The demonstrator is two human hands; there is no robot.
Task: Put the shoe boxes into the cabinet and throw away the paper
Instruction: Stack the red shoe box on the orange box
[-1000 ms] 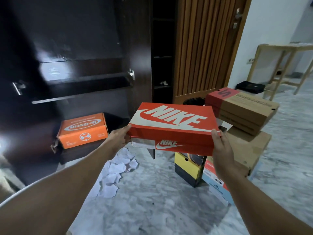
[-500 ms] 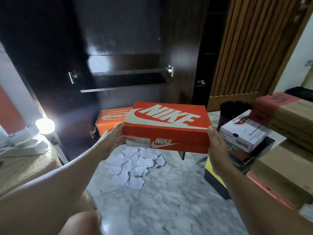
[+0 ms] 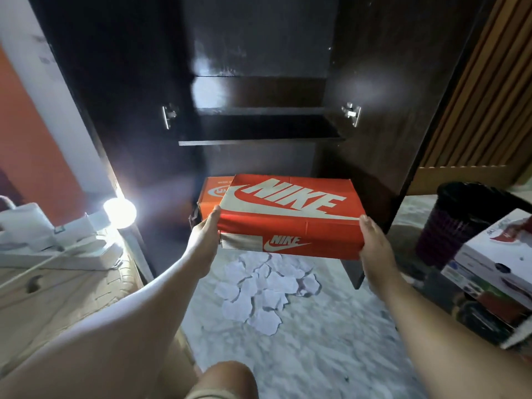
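While before cabinet (image 3: pixel 374 96): Nike box (image 3: pixel 290 214) btwn hands.

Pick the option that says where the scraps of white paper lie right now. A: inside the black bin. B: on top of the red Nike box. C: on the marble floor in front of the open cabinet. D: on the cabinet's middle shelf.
C: the white paper scraps lie scattered on the marble floor below the red Nike box, in front of the open cabinet.
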